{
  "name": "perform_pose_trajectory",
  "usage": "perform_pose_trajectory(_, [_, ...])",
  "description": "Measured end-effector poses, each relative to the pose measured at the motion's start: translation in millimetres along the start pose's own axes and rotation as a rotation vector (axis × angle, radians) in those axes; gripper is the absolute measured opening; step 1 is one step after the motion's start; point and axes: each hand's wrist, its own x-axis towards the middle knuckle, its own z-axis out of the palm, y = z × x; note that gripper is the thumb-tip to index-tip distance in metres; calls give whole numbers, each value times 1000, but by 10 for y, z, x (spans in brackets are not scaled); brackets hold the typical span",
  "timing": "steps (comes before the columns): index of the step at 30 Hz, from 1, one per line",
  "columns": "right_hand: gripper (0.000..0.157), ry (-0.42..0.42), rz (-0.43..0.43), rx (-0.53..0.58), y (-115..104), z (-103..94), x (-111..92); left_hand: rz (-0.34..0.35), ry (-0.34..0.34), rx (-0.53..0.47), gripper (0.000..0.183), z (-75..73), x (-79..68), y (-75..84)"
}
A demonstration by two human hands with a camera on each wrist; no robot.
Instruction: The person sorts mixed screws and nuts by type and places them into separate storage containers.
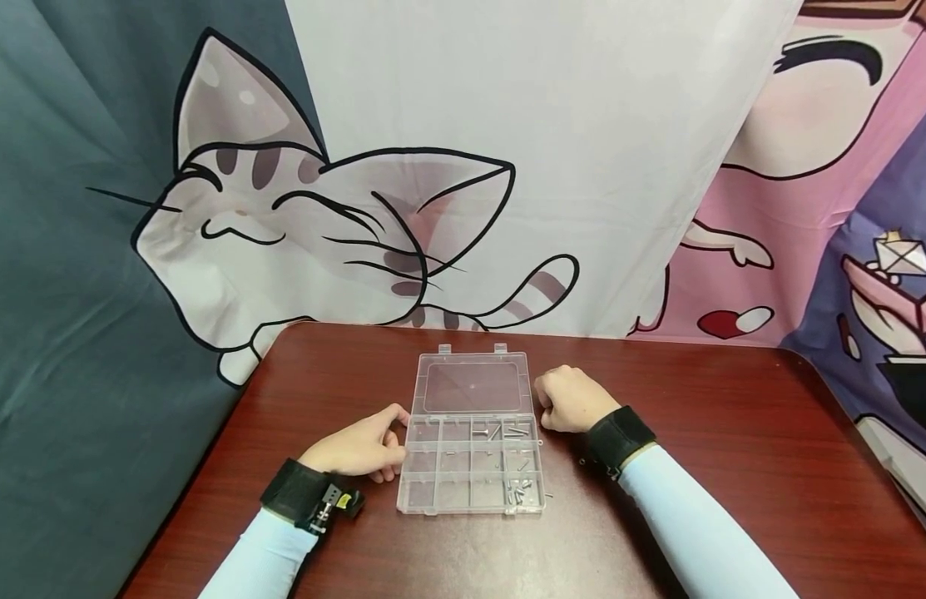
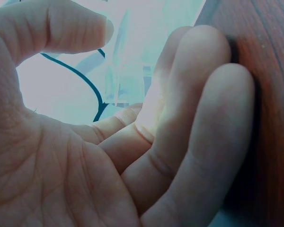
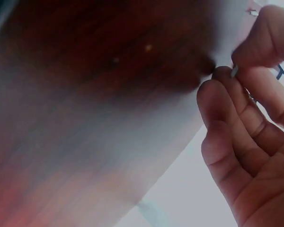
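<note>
A clear plastic compartment box [image 1: 453, 478] lies on the table with its lid [image 1: 473, 384] folded back, away from me. Small metal screws [image 1: 519, 492] fill several of its right-hand compartments. My left hand [image 1: 358, 445] rests at the box's left edge, fingers relaxed and fingertips right at the wall. To the right of the lid is my right hand [image 1: 575, 401], low over the table. Its thumb and finger pinch a small screw [image 3: 234, 72], mostly covered by the fingertips in the right wrist view.
One loose screw [image 1: 548, 496] lies on the table just right of the box. A tiny metal nut [image 1: 581, 460] is near the right wrist. The brown table [image 1: 732, 433] ends at a printed cloth backdrop [image 1: 567, 125].
</note>
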Motion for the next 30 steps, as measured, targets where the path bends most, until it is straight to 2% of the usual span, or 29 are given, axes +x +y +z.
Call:
perform_pose_trajectory(3, [21,4,62,46,0,-46,-33,-4,5,4,48,1,3,5])
perform_pose_trajectory(6, [20,30,69,76,-1,-98,-60,-6,9,6,49,1,6,12])
perform_pose_trajectory(14, [21,119,-73,93,-157,-221,-51,-5,9,4,48,10,13,18])
perform_pose_trajectory(17, [21,112,-131,101,-323,-237,-11,-8,10,4,48,13,11,16])
perform_pose_trajectory(25, [19,50,-295,120,-938,-265,171,-10,16,8,48,13,11,32])
perform_pose_trajectory(30, [21,31,-348,139,-1240,-270,282,-16,23,3,44,19,14,30])
